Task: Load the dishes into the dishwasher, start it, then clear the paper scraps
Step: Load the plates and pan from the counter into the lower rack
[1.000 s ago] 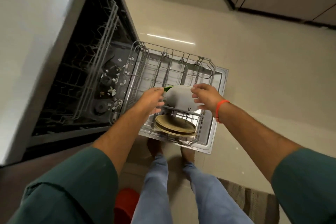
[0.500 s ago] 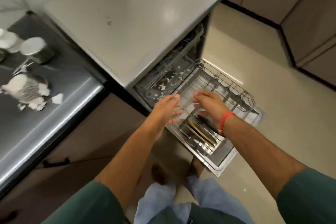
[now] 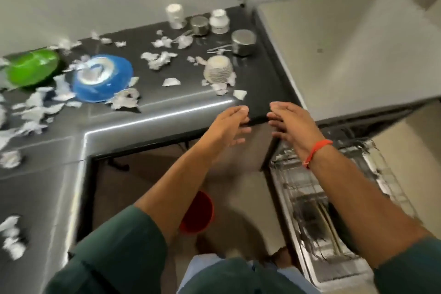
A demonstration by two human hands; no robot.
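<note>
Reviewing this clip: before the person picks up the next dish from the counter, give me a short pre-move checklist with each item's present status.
1. Left hand empty, fingers spread: ok.
2. Right hand empty: ok.
3. Dishes waiting on the counter, such as the patterned cup upside down, the blue bowl and the green bowl: ok.
4. Path to the cup free of paper scraps: not ok, scraps lie around it.
5. Dishwasher rack pulled out: ok.
6. Free slots left in the rack: cannot tell, blurred.

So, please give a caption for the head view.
Empty hands reach toward counter with bowls and paper scraps.
</note>
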